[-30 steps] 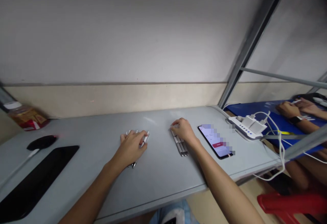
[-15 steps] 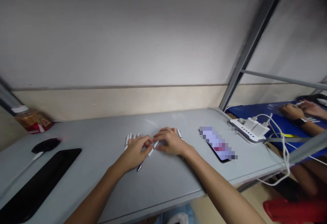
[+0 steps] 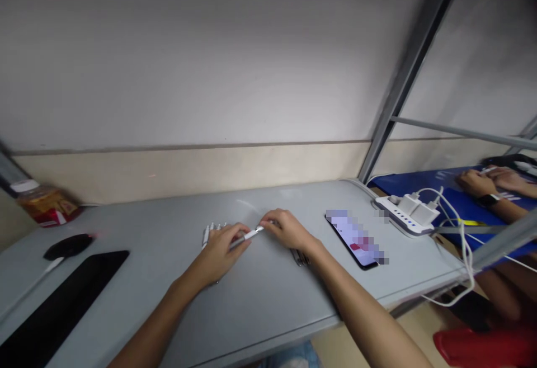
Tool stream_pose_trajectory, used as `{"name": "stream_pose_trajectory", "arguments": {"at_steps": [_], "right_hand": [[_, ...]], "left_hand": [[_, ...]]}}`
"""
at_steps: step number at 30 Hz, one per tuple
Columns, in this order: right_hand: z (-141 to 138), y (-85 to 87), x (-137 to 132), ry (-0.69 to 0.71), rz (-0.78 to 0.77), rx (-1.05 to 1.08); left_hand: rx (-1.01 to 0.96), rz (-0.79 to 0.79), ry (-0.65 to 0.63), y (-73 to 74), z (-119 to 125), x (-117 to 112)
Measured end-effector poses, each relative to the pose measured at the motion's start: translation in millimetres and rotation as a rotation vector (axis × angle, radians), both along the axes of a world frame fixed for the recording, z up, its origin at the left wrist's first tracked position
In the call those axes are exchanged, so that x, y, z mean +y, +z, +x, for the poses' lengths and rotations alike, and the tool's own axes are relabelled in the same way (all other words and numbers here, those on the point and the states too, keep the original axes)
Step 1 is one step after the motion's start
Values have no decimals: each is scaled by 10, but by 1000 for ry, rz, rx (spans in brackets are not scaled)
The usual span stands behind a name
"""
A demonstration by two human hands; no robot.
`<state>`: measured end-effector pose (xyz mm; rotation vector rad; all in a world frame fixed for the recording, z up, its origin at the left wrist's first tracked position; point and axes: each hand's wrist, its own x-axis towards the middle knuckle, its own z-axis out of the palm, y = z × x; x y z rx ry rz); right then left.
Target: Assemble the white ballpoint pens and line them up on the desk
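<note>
My left hand (image 3: pixel 222 248) is closed on a white and grey pen (image 3: pixel 250 235), which slants up to the right from between its thumb and fingers. At the pen's upper right end, the fingertips of my right hand (image 3: pixel 287 228) are pinched together on its tip. Several white pens (image 3: pixel 212 227) lie on the table behind my left hand, mostly covered by it. Under my right wrist, several slim dark and silvery pieces (image 3: pixel 300 257) show in part; the wrist hides the rest.
On the grey table (image 3: pixel 260 312), a phone (image 3: pixel 354 239) and a power strip (image 3: pixel 405 217) with white plugs lie to the right. A black tablet-like slab (image 3: pixel 71 306), black round pad (image 3: pixel 69 246) and jar (image 3: pixel 46 203) are at left. Another person's hands (image 3: pixel 482 182) are at a blue surface.
My hands have drawn slightly apart, exposing the pen between them. My right hand has shifted to the pen's upper end. The view has shifted slightly.
</note>
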<state>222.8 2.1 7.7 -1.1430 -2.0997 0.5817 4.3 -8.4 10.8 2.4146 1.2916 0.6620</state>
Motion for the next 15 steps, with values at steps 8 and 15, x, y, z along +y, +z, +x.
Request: {"name": "stream_pose_trajectory", "arguments": {"at_steps": [8, 15], "right_hand": [[60, 22, 29, 45, -378, 348], [26, 9, 15, 51, -573, 371]], "left_hand": [[38, 155, 55, -64, -53, 75], [143, 282, 79, -42, -36, 45]]}}
